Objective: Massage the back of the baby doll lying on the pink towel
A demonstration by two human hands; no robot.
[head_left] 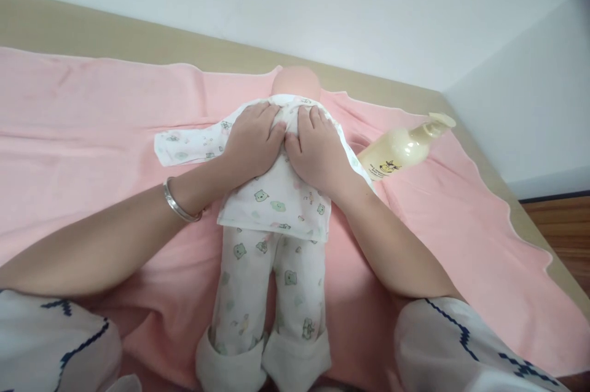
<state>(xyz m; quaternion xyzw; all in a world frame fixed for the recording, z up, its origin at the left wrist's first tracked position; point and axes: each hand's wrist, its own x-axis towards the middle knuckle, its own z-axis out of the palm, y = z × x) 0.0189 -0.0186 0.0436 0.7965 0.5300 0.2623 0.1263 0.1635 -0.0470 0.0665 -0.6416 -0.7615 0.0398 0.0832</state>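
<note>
A baby doll (276, 211) lies stretched out with its bald head (296, 80) at the far end; no face shows. It wears a white top and white trousers (242, 294) printed with small green bears, the trouser cuffs folded up. My left hand (256, 140) rests flat on the left side of its upper body, fingers pointing to the head. Beside it my right hand (316, 149) lies flat on the right side, the two thumbs close together. Neither hand grasps anything. One sleeve (184, 145) extends to the left; the other is mostly hidden behind my right hand and forearm.
A pink blanket (92, 109) with creases lies beneath the doll on a beige surface (221, 51). Right of the doll, a pale yellow pump bottle (401, 149) lies tilted on the blanket. White walls (322, 5) stand behind and to the right.
</note>
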